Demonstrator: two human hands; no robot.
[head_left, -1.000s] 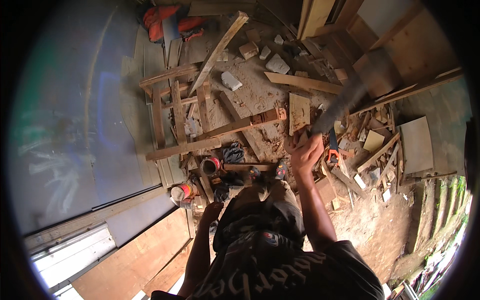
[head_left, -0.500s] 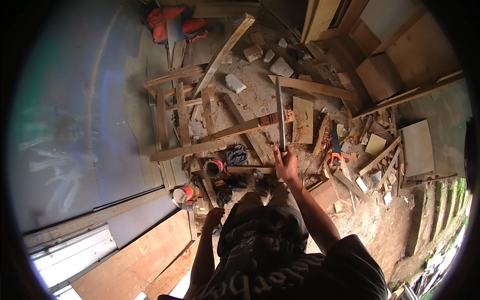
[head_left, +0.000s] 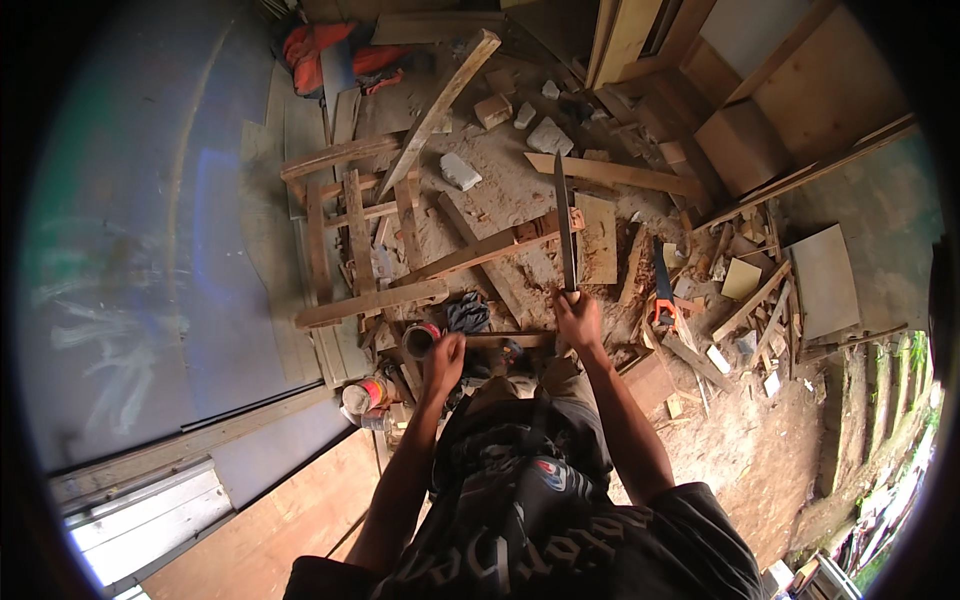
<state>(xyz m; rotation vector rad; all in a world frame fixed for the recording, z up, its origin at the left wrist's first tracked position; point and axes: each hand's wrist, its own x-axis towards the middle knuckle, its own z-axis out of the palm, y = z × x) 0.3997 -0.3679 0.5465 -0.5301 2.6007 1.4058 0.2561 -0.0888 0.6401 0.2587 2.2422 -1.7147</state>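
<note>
At the near side, the left hand (head_left: 443,362) is held in front of the left thigh, its fingers curled in; whether anything is gripped inside cannot be told. In the view its edge is overlapped with an open red-rimmed can (head_left: 419,339), but contact cannot be confirmed. Farther left, a second can (head_left: 366,397) is seen beside the wall.

To the right, the right hand (head_left: 579,324) is closed around the near end of a long dark blade (head_left: 564,220), by which the far side is pointed at. A dark crumpled bag (head_left: 467,312) is seen on the ground between the hands, a little beyond them.

Farther out, the right end of a long timber (head_left: 485,250) is crossed by the blade in the view; whether it is touched cannot be told. A flat board (head_left: 598,240) is seen just right of it, and an orange-handled handsaw (head_left: 664,285) farther right.

With the legs so near, injury could be caused by a glancing stroke or a loosened grip. The left hand could be cut if brought into the blade's path. The timber could be rolled or shifted by a blow, since no hand is laid on it, and footing could be upset by loose scraps.

Farthest off, pale blocks (head_left: 460,171) are scattered.
</note>
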